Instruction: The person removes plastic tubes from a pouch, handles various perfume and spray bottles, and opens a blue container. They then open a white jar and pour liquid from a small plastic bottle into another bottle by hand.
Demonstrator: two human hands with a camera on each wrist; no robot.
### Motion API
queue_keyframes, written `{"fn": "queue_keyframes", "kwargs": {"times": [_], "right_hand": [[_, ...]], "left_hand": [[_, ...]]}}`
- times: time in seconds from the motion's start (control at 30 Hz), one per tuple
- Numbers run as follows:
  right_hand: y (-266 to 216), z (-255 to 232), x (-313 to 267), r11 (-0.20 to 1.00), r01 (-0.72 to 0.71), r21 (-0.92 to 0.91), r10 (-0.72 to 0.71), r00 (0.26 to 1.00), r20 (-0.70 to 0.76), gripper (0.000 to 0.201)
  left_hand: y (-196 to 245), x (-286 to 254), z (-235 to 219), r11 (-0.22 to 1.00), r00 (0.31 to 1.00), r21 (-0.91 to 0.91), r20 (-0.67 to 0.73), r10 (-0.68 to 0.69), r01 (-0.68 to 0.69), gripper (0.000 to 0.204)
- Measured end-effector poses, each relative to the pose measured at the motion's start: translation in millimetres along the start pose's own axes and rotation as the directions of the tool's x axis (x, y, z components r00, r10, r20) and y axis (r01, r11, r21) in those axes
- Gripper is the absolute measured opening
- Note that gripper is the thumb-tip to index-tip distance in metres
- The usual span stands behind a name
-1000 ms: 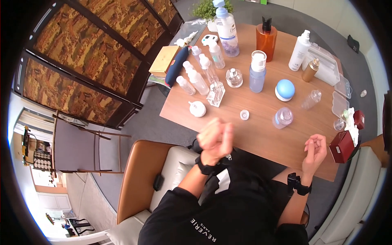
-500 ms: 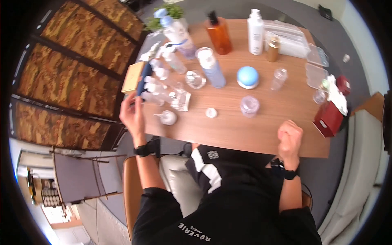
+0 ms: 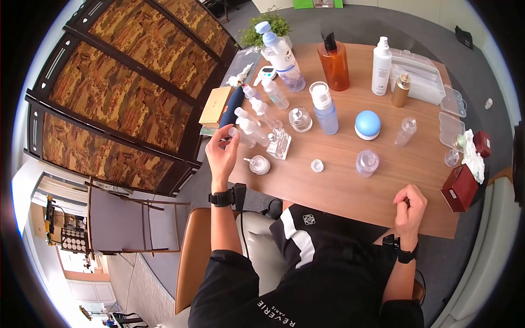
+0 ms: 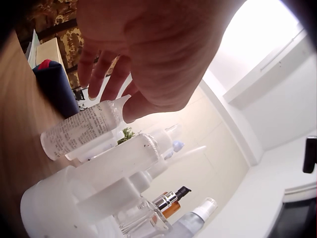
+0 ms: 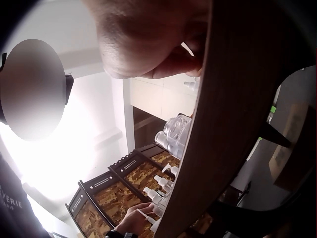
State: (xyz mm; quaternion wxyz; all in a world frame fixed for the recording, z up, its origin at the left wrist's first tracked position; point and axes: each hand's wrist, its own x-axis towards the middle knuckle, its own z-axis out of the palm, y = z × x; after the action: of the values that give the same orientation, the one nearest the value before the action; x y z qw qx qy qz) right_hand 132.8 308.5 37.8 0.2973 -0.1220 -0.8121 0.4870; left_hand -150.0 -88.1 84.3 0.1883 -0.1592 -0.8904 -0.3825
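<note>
My left hand [image 3: 221, 157] is at the table's left edge, beside a small clear bottle [image 3: 244, 140] with a whitish cap. In the left wrist view this bottle [image 4: 81, 130] carries printed text, and my thumb [image 4: 143, 107] overlaps its pointed cap while the other fingers spread loosely behind. Several more small pump and spray bottles [image 3: 255, 129] crowd beside it, with a square glass bottle [image 3: 280, 144] and a round white pot [image 3: 260, 165] nearby. My right hand [image 3: 410, 208] rests at the front table edge, fingers loosely curled, holding nothing.
On the wooden table [image 3: 328, 191] stand a Dove pump bottle [image 3: 285, 65], an amber bottle [image 3: 334, 68], a blue-capped jar [image 3: 367, 124] and a lilac jar [image 3: 367, 163]. A clear box [image 3: 418, 82] is at the back right, a dark red box [image 3: 459, 187] at the right edge.
My left hand has moved from the table's front to the small bottles at the left edge. The right hand's fingers have curled in more. The head view has shifted.
</note>
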Motion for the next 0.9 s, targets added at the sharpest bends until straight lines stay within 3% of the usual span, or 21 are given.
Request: {"fn": "queue_keyframes", "kwargs": {"times": [0.2,0.27,0.3,0.33,0.37,0.4,0.47,0.6,0.67,0.73,0.8,0.83,0.9], "right_hand": [[-3,1,0,0.999,-0.005,-0.032,0.005,1.0,0.001,0.006],[-3,1,2,0.998,0.04,-0.053,-0.04,0.999,0.002,0.007],[-7,1,3,0.998,0.027,-0.05,-0.027,1.0,-0.005,0.006],[-8,2,4,0.998,0.008,-0.066,-0.009,1.0,-0.019,0.006],[0,2,2,0.995,0.067,-0.072,-0.068,0.997,-0.022,0.005],[1,0,3,0.989,0.111,-0.1,-0.114,0.993,-0.023,0.007],[4,0,1,0.99,0.106,-0.095,-0.108,0.994,-0.018,0.008],[0,-1,-1,0.993,0.083,-0.086,-0.087,0.995,-0.038,0.01],[-3,-2,0,0.99,0.08,-0.118,-0.083,0.996,-0.02,0.01],[-3,-3,0,0.99,0.088,-0.113,-0.091,0.996,-0.02,0.009],[-2,-4,-1,0.991,0.099,-0.088,-0.1,0.995,-0.01,0.009],[-1,-4,-1,0.989,0.111,-0.095,-0.114,0.993,-0.022,0.008],[-1,-1,-1,0.992,0.105,-0.069,-0.107,0.994,-0.027,0.008]], "left_hand": [[2,-1,4,1.0,0.999,0.015,-0.041,0.002,-0.002,0.033],[-7,-1,3,0.997,0.998,-0.065,-0.04,-0.045,0.042,0.035],[-16,1,-1,0.998,0.999,0.063,-0.048,0.008,-0.005,0.036],[-28,2,1,0.998,0.998,-0.059,-0.055,0.011,-0.014,0.035],[-35,5,-2,0.998,1.0,0.051,-0.005,-0.028,0.028,0.034],[-56,7,6,0.989,0.995,-0.116,-0.014,-0.094,0.092,0.034],[-77,6,11,0.976,0.998,-0.214,-0.026,-0.058,0.052,0.033],[-65,3,10,0.975,0.999,-0.221,-0.032,-0.015,0.008,0.032],[-61,-1,6,0.963,0.984,-0.269,-0.178,-0.027,-0.023,0.032],[-24,-9,-5,0.984,0.941,-0.179,-0.334,-0.06,-0.001,0.033],[1,-17,-19,0.985,0.874,-0.138,-0.486,0.028,-0.108,0.033],[23,-24,-24,0.987,0.841,-0.132,-0.542,0.002,-0.087,0.032],[55,-39,-31,0.975,0.828,-0.086,-0.547,0.125,-0.204,0.028]]}}
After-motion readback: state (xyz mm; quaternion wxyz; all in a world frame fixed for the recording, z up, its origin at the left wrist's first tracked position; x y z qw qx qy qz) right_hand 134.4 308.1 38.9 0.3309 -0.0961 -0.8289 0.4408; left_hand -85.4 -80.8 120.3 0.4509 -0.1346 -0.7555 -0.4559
